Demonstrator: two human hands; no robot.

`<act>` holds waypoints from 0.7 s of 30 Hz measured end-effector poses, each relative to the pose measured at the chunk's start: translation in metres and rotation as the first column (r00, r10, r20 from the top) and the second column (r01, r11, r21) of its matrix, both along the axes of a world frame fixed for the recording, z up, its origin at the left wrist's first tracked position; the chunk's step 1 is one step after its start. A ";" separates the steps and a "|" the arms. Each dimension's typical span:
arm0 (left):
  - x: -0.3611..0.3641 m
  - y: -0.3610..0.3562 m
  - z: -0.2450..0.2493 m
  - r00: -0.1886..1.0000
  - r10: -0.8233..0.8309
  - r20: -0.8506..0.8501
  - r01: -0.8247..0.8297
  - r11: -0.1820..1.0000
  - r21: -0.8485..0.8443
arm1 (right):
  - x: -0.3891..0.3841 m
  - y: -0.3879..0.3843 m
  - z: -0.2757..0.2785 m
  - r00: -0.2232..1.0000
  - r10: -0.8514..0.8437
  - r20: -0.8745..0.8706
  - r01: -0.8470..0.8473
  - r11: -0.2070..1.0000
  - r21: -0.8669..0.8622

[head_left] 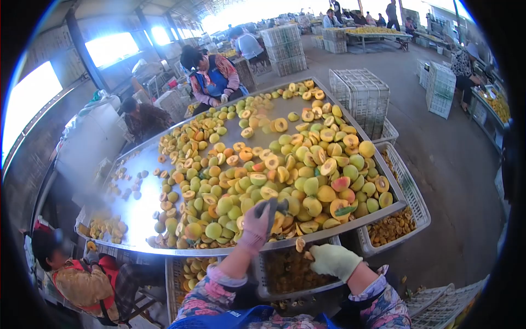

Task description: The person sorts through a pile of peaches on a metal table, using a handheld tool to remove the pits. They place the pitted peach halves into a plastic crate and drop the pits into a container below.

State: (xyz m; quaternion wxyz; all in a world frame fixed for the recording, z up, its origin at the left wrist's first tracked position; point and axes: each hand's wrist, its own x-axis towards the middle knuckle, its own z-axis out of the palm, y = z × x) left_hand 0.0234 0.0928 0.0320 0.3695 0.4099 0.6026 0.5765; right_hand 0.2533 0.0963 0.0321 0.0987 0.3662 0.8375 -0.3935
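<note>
Shed's (55,41) metal table (139,205), heaped with stone fruit (310,187).
Left hand (256,226) at the near fruit, right hand (335,261) over a crate (307,290) likely tucked close for scraps (290,268); I can't tell either grip.

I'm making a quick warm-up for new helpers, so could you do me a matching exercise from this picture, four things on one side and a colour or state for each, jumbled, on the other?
Column one
1. Left hand
2. Right hand
3. Leaf
4. Table

Column two
A. Green, lying on the fruit
B. Gloved in pink and dark grey
C. Shiny, with fruit heaped on it
D. Gloved in pale yellow-green

Pairs: 1-B, 2-D, 3-A, 4-C
</note>
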 end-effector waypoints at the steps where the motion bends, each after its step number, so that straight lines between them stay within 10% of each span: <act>1: -0.018 -0.018 0.008 0.987 0.012 -0.162 -0.014 1.000 -0.006 | 0.007 -0.005 -0.003 0.996 0.025 0.085 -0.036 0.990 0.133; 5: -0.082 -0.095 0.039 0.402 -0.107 -0.909 -0.298 0.924 -0.241 | 0.018 -0.003 -0.046 0.993 -0.048 0.112 0.024 0.977 0.211; 7: -0.114 -0.119 0.048 0.333 -0.404 -0.852 -0.469 0.713 -0.522 | 0.024 -0.003 -0.059 0.999 0.025 -0.034 -0.015 0.962 0.271; 10: -0.134 -0.120 0.058 0.139 -0.475 -0.869 -0.478 0.736 -0.479 | 0.015 -0.005 -0.027 0.995 0.081 0.059 -0.091 0.975 0.203; 21: -0.104 0.189 0.048 0.324 -0.395 -0.860 -0.059 0.899 -0.435 | 0.002 0.003 -0.023 0.997 0.017 0.081 -0.029 0.988 0.150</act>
